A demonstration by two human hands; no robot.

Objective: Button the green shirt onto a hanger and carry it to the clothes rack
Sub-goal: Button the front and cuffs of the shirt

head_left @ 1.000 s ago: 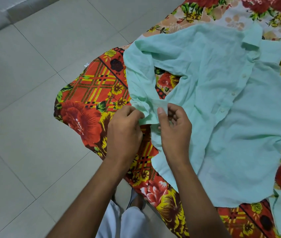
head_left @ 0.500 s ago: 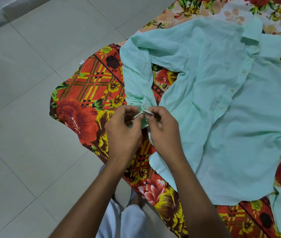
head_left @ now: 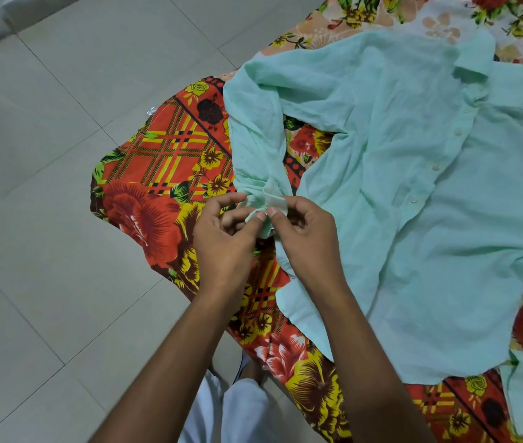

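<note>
A pale green shirt lies spread on a bed, collar at the far right, its front placket with small white buttons running down the middle. Its left sleeve bends down toward me and ends in a cuff. My left hand and my right hand meet at that cuff. Each pinches one edge of the cuff between thumb and fingers, thumb tips almost touching. No hanger or clothes rack shows in the head view.
A bright floral and plaid bedsheet covers the bed under the shirt. Pale floor tiles fill the left side. My white trousers show at the bottom, close to the bed's edge.
My hands have closed together on the sleeve cuff, bunching it between the thumbs. A second ago they held its edges apart and flat.
</note>
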